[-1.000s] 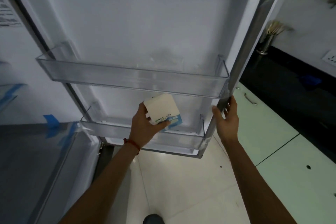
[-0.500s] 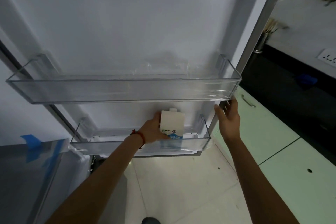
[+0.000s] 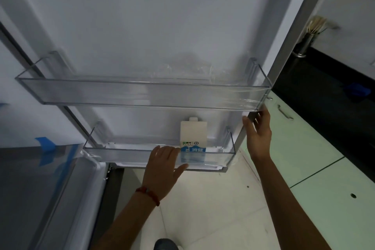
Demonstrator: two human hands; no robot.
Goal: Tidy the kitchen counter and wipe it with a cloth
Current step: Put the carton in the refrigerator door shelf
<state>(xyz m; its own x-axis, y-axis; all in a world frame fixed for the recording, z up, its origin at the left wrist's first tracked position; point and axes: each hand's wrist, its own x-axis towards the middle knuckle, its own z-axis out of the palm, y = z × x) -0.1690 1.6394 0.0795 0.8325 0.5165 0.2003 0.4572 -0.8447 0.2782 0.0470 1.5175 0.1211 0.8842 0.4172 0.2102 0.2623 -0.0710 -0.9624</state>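
Head view: the fridge door (image 3: pixel 142 26) stands open, its lower bin (image 3: pixel 121 155) holding an upright carton (image 3: pixel 193 134) near the right end. Likely light, stiff and crushable, the carton is best gripped by its flat sides. Left hand (image 3: pixel 163 165) hovers before the bin, fingers spread, empty; right hand (image 3: pixel 258 134) rests relaxed fingers on the door edge.

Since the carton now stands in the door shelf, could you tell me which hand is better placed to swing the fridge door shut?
The right hand, probably: it rests open against the fridge door edge, beside the upper shelf's corner. The left hand is open in front of the lower shelf, near the milk carton.
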